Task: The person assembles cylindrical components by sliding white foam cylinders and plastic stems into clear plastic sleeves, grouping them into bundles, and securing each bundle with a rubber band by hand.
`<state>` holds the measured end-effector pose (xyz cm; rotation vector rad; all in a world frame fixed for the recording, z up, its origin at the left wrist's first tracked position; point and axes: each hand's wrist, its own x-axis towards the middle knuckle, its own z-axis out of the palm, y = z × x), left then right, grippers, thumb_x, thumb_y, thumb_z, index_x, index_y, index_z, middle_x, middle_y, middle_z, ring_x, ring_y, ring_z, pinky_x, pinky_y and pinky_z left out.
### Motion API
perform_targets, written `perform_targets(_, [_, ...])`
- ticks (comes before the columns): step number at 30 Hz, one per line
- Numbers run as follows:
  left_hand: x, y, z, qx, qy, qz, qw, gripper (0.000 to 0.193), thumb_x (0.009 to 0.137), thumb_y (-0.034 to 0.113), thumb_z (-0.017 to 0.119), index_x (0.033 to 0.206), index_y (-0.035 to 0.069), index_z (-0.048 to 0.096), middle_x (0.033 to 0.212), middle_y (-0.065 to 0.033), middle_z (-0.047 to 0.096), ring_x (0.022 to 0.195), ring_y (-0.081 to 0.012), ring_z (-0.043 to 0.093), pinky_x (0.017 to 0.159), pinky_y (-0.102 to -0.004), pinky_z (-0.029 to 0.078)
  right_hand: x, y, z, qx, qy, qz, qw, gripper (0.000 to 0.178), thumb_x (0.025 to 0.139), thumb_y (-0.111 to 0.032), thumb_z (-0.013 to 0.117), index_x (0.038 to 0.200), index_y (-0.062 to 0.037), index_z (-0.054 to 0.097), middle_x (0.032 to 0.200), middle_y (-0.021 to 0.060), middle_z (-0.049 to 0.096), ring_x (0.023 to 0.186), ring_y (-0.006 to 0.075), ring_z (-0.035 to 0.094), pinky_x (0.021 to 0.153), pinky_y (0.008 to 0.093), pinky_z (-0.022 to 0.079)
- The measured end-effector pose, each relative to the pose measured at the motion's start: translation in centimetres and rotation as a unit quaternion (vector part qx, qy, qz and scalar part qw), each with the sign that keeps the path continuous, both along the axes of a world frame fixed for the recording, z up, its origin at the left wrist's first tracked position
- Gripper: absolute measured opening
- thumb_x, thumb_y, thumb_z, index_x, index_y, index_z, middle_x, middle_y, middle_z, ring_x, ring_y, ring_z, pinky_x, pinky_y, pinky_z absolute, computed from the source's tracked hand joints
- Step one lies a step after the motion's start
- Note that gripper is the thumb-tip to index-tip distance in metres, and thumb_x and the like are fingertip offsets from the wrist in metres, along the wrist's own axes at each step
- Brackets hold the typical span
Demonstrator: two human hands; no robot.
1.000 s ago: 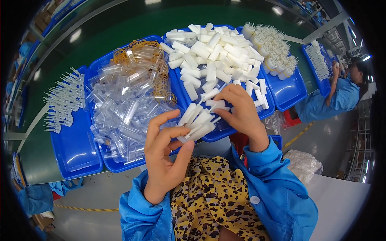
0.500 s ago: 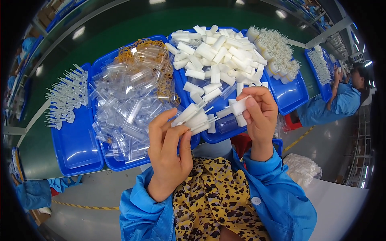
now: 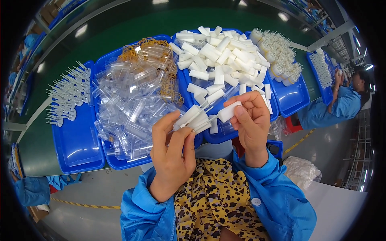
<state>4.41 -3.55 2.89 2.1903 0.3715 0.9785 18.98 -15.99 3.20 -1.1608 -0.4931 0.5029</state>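
My left hand [image 3: 173,154] is closed around a small bundle of white block-shaped pieces [image 3: 195,119], whose thin pale stems point up and to the right. My right hand [image 3: 254,126] pinches a single white rectangular block [image 3: 229,112] between thumb and fingers. The lower left end of that block is at the tip of one stem; whether the stem is inside it I cannot tell. Behind both hands, a blue tray [image 3: 216,137] carries a heap of similar white blocks [image 3: 225,52].
Left of the hands, a tray holds clear plastic sleeves [image 3: 134,106] and yellow-brown rubber bands [image 3: 132,50]. Farther left stand white stemmed pieces [image 3: 70,94] in a blue tray [image 3: 82,138]. Stemmed white pieces [image 3: 279,58] fill another tray's back at right. A co-worker [image 3: 341,102] sits beyond.
The block in my right hand has turned from nearly end-on to lengthwise and shifted slightly left, toward the stems. My left hand keeps its bundle and has barely moved.
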Motion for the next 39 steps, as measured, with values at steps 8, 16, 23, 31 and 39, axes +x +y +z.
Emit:
perform_targets(8, [-0.1,-0.4,0.0,0.009,0.008,0.013,1.0,0.015,0.08,-0.008,0.065,0.094,-0.003,0.063,0.118,-0.0206,0.051,0.102,-0.0333,0.061,0.083,-0.0364,0.054,-0.7,0.2,-0.1,-0.014,-0.018,-0.002,1.0,0.013,0.092,-0.005,0.06,0.102,-0.0014,0.053,0.098,0.0154,0.068,0.065,0.0045,0.058,0.054,0.0155,0.046])
perform_targets(16, [0.1,-0.3,-0.1,0.0,0.013,0.014,1.0,0.015,0.08,-0.008,0.066,0.094,-0.003,0.063,0.118,-0.0198,0.051,0.097,-0.0316,0.064,0.082,-0.0349,0.053,-1.0,0.8,-1.9,0.001,-0.22,-0.014,0.975,0.02,0.092,0.001,0.058,0.111,0.0035,0.057,0.112,0.0179,0.063,0.089,0.0143,0.063,0.075,0.0233,0.051])
perform_targets(23, [0.4,-0.2,-0.1,0.005,0.011,-0.003,1.0,0.015,0.08,-0.008,0.067,0.094,-0.004,0.064,0.118,-0.0199,0.051,0.097,-0.0313,0.065,0.082,-0.0347,0.052,-1.3,0.5,-1.3,0.023,-0.147,-0.015,0.989,0.024,0.088,0.008,0.057,0.112,0.0046,0.058,0.112,0.0188,0.062,0.093,0.0175,0.064,0.078,0.0267,0.052])
perform_targets(31, [0.4,0.3,-0.5,0.042,-0.017,0.03,0.999,0.013,0.079,-0.004,0.07,0.091,-0.004,0.064,0.115,-0.0189,0.055,0.083,-0.0299,0.067,0.065,-0.0337,0.057,-0.7,0.2,-2.1,0.002,-0.151,0.044,0.988,0.025,0.089,0.007,0.055,0.113,0.0028,0.055,0.11,0.0213,0.058,0.089,0.0218,0.065,0.072,0.0297,0.058])
perform_targets(39, [0.4,0.1,-0.5,0.015,-0.024,0.025,0.999,0.016,0.077,-0.005,0.071,0.092,-0.003,0.065,0.114,-0.0183,0.055,0.087,-0.0298,0.067,0.075,-0.0338,0.056,-1.7,0.6,-1.1,0.015,-0.171,-0.009,0.985,0.019,0.087,0.008,0.059,0.106,0.0049,0.059,0.108,0.0178,0.061,0.088,0.0175,0.065,0.073,0.0256,0.055])
